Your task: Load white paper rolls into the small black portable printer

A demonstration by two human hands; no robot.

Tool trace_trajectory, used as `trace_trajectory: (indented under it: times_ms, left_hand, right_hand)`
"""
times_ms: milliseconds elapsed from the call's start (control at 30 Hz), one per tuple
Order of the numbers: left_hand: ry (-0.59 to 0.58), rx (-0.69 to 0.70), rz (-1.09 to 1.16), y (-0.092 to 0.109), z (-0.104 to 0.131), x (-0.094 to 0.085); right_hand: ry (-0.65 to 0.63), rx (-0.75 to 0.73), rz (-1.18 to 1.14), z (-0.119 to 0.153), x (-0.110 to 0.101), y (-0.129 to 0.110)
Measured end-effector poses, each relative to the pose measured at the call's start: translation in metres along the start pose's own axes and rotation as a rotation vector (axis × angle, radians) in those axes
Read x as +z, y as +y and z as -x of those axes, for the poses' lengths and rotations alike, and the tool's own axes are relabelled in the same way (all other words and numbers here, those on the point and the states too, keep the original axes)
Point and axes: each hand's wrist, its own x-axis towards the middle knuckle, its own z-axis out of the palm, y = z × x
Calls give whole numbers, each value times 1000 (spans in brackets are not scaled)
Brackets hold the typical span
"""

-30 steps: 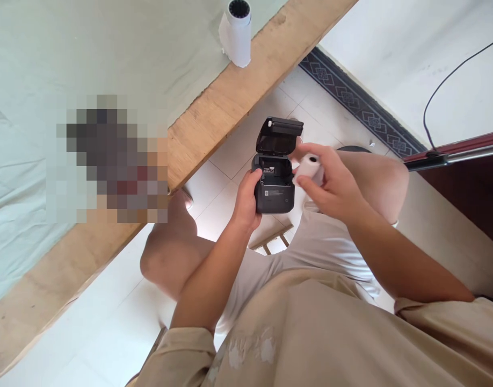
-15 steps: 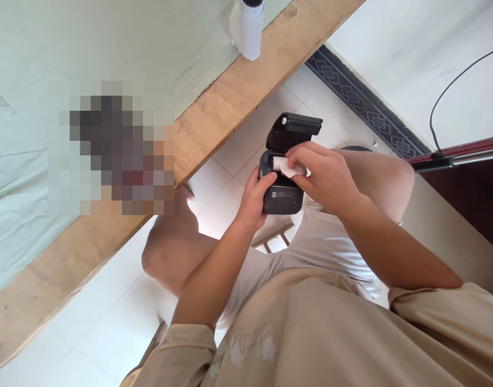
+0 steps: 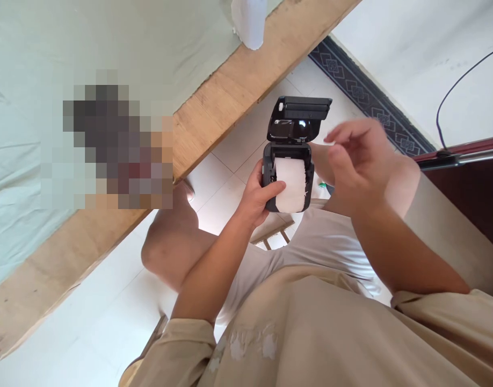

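Observation:
My left hand grips the left side of a small black printer, its thumb pressing on white paper. The paper lies over the printer's front, with a ragged right edge. The black lid is raised at the far side of the body. To the right of the printer, my right hand is in the air, slightly blurred, touching nothing. Its fingers are curved and apart from the thumb.
A table with a wooden edge and pale green cloth runs diagonally at the left. A white cylinder stands near that edge. A pixelated patch covers part of the table. A black cable hangs at the right.
My right hand has let go of the paper and moved right, off the printer. The paper now lies spread over the printer's front, under my left thumb.

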Motion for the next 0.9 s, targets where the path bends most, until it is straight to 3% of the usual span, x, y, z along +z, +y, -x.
trace_trajectory:
  times_ms: [67, 167, 267, 500, 600, 900]
  left_hand:
    - [-29, -7, -27, -2, -1, -2]
    - [-36, -10, -47, -4, -1, -4]
    - [-48, -7, -62, -4, -1, -4]
    - [-76, -4, 7, -2, 2, 0]
    - [-14, -21, 22, -2, 1, 1]
    - [95, -13, 116, -4, -7, -4]
  right_hand:
    - [75, 144, -125, -14, 5, 14]
    - [3, 360, -376, -26, 10, 30]
    - [-31, 441, -480, -20, 8, 33]
    - [-296, 369, -271, 17, 6, 25]
    - [-274, 309, -184, 25, 13, 29]
    - [-220, 282, -210, 37, 31, 45]
